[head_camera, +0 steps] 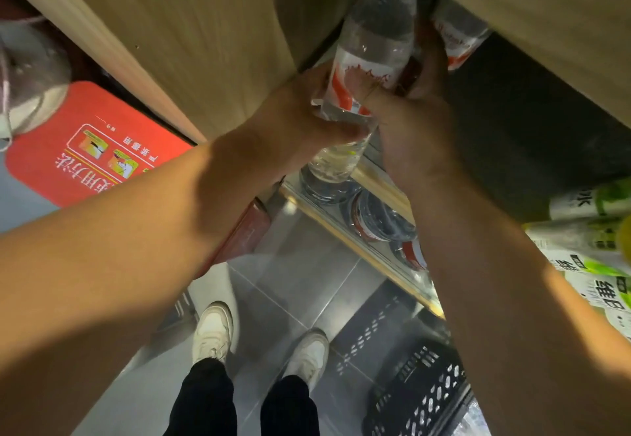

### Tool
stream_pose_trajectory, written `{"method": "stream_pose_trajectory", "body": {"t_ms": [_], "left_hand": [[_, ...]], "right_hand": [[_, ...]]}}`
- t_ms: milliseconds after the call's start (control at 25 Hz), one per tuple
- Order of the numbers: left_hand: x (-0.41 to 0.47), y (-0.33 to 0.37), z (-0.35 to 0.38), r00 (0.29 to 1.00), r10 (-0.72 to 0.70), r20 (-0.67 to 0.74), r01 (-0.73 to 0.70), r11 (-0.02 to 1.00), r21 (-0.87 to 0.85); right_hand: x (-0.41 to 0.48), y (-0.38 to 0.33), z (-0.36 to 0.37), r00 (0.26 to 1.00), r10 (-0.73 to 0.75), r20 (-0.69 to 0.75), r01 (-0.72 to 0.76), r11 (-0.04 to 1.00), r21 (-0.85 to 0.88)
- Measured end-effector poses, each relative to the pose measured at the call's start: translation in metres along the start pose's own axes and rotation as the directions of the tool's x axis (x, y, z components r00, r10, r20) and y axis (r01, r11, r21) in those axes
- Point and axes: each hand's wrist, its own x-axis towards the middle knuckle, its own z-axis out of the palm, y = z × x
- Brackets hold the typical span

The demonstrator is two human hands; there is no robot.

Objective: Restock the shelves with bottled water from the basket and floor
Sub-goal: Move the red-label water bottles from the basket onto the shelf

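Water bottle (pixel 372 42) gripped between both hands (pixel 300 118) (pixel 416 128).

Two hands (pixel 307 112) (pixel 420 121), two shoes (pixel 213 329) (pixel 309 353), one basket (pixel 420 384), at least five water bottles (pixel 370 42) (pixel 457 32) (pixel 327 184) (pixel 382 220) (pixel 411 253).

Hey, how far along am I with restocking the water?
Done: shelved bottles already stand on the lower shelf, and a neighbouring bottle sits on the shelf above. In hand: your left hand and right hand both grip the held bottle at that upper shelf's opening. Left: the black basket sits on the floor by your feet; its contents are mostly out of view, so I cannot tell how many remain.
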Motion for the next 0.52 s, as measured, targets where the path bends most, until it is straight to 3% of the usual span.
{"method": "stream_pose_trajectory", "body": {"t_ms": [200, 520], "left_hand": [[0.011, -0.001, -0.013, 0.991, 0.126, -0.052, -0.124, 0.991, 0.046], [0.025, -0.002, -0.018, 0.966, 0.249, -0.071, -0.246, 0.968, 0.044]], "right_hand": [[0.001, -0.008, 0.01, 0.997, -0.079, -0.002, 0.079, 0.993, 0.084], [-0.002, -0.012, 0.016, 0.985, -0.162, -0.063, 0.16, 0.986, -0.037]]}}
